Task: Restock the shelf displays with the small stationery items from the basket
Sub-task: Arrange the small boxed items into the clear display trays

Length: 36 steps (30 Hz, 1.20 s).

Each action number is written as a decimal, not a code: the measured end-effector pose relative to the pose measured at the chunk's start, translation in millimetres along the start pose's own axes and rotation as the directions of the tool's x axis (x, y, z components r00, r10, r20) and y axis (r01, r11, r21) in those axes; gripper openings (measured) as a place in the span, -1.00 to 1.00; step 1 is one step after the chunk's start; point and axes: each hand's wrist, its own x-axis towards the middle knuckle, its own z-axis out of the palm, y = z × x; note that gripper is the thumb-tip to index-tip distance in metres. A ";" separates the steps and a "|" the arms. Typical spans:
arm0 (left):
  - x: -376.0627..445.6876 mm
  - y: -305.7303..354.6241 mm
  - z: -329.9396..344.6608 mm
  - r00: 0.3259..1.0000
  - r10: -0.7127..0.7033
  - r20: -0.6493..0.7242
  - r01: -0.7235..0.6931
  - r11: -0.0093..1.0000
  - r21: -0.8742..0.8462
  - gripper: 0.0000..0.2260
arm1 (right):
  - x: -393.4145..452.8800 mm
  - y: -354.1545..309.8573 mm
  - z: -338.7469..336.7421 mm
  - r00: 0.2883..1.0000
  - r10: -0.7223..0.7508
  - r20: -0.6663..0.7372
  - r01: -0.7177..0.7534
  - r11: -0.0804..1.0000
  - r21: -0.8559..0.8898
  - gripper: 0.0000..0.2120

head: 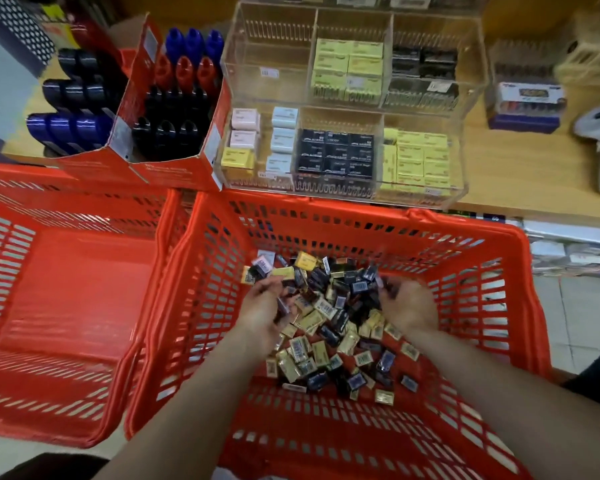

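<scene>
- Head view: both hands sit low in the orange basket [520, 258], lower centre of frame, on the heap of small boxes [329, 327].
- Left hand [262, 311] curls round a few boxes; right hand [409, 306] looks cupped at the heap's edge, grip unclear.
- Clear display case [465, 98] lies straight above, upper centre, roughly equally near either hand.

One camera up on the head, looking forward and down, close over the red basket [343, 216], shelf [520, 188] along the top of the frame.
</scene>
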 end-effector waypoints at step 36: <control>21.8 7.3 -36.7 0.997 -0.059 -0.040 0.064 0.988 0.142 -0.84 | 0.5 -104.1 86.0 0.875 -0.461 0.147 0.466 0.718 -0.517 -0.59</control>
